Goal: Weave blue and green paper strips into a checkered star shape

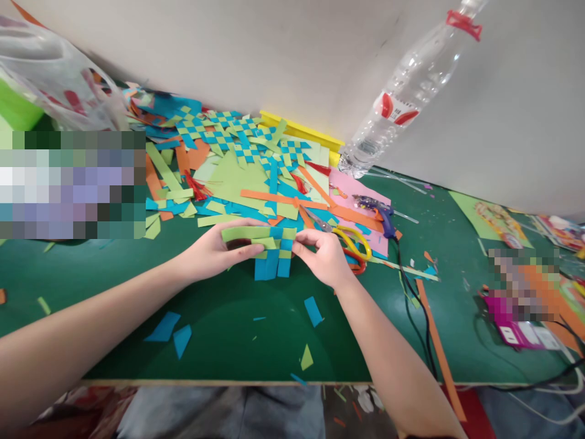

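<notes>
Between my hands is a small woven piece of green and blue paper strips (273, 255), held just above the green table. My left hand (223, 247) pinches its long green strips at the left, thumb in front and fingers behind. My right hand (320, 253) grips the right edge between thumb and fingertips. Blue strip ends hang down from the weave. Just beyond my right hand lie scissors (351, 241) with yellow and red handles. Behind the piece, orange strips (269, 196) cross over other cut paper.
Several woven green and blue pieces (219, 131) are heaped along the wall. A clear plastic bottle (402, 91) leans there. A purple glue gun (386, 216) with a black cord lies at right, beyond it a magenta power strip (512, 323). Paper scraps (183, 340) lie near the front edge.
</notes>
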A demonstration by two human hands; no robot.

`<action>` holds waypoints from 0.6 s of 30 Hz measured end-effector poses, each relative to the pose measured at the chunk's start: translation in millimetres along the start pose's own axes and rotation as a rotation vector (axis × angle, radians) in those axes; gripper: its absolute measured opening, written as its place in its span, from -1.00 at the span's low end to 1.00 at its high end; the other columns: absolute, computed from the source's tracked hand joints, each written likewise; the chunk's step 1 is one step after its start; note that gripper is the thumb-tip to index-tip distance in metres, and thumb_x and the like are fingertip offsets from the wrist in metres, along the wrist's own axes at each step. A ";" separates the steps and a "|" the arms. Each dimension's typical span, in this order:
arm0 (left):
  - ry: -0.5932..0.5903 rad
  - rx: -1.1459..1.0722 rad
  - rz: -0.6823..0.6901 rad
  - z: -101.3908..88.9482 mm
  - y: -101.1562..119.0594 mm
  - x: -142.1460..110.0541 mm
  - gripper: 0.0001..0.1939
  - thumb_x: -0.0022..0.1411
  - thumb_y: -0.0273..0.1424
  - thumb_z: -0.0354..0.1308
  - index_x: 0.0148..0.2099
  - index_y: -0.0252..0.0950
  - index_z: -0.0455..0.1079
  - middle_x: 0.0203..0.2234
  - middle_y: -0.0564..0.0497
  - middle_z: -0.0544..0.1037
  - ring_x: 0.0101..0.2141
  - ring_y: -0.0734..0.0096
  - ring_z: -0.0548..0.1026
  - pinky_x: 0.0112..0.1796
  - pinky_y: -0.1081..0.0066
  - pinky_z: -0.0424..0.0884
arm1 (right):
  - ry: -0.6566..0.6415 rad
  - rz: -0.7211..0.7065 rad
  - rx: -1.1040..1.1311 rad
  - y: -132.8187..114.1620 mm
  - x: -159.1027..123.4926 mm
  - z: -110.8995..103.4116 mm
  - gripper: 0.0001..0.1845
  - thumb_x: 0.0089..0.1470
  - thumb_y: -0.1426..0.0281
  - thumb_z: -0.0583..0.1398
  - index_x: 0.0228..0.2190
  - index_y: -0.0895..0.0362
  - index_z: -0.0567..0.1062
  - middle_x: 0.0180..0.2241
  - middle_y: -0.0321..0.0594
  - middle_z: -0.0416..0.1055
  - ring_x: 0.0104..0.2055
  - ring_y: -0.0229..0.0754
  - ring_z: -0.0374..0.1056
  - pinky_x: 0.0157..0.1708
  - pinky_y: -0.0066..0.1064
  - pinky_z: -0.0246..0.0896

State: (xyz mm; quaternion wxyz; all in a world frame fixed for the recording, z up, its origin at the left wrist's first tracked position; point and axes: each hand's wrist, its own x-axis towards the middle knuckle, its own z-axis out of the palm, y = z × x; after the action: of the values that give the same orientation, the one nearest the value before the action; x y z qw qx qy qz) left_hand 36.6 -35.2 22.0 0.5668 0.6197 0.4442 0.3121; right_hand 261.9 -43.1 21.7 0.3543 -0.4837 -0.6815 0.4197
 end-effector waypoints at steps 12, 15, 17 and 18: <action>-0.002 0.023 -0.030 -0.6 4.7 0.2 -0.59 0.03 -0.14 0.25 -0.11 -0.23 0.41 -0.20 -0.01 0.56 -0.23 0.25 0.54 -0.23 0.41 0.49 | 0.037 -0.033 -0.010 1.7 1.3 -0.2 -0.88 0.03 0.33 0.20 -0.46 0.12 0.48 -0.49 -0.31 0.51 -0.40 -0.24 0.44 -0.27 -0.35 0.35; 0.021 0.101 -0.037 -1.0 4.0 0.8 -0.59 0.01 -0.12 0.25 -0.13 -0.24 0.42 -0.22 -0.01 0.55 -0.25 0.24 0.53 -0.28 0.41 0.49 | 0.041 -0.036 -0.010 1.6 1.3 -0.3 -0.89 0.02 0.34 0.20 -0.47 0.12 0.48 -0.48 -0.32 0.51 -0.40 -0.24 0.44 -0.27 -0.35 0.36; 0.022 0.133 -0.046 -1.5 2.6 1.3 -0.58 0.01 -0.11 0.25 -0.13 -0.24 0.41 -0.27 -0.01 0.55 -0.26 0.23 0.53 -0.32 0.42 0.48 | 0.042 -0.036 -0.012 1.6 1.2 -0.4 -0.89 0.02 0.34 0.20 -0.47 0.11 0.48 -0.49 -0.32 0.51 -0.40 -0.24 0.44 -0.27 -0.35 0.36; 0.023 0.137 -0.052 -1.8 1.8 1.5 -0.58 0.01 -0.11 0.25 -0.13 -0.24 0.40 -0.29 0.00 0.55 -0.26 0.24 0.53 -0.33 0.43 0.47 | 0.043 -0.035 -0.013 1.7 1.0 -0.5 -0.89 0.02 0.34 0.20 -0.47 0.11 0.48 -0.49 -0.32 0.51 -0.40 -0.24 0.44 -0.27 -0.34 0.36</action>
State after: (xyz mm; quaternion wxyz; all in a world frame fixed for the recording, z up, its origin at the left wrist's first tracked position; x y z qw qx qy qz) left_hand 35.9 -33.0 23.8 0.5258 0.6416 0.4871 0.2733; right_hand 262.6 -41.7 20.5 0.3729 -0.4831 -0.6848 0.3983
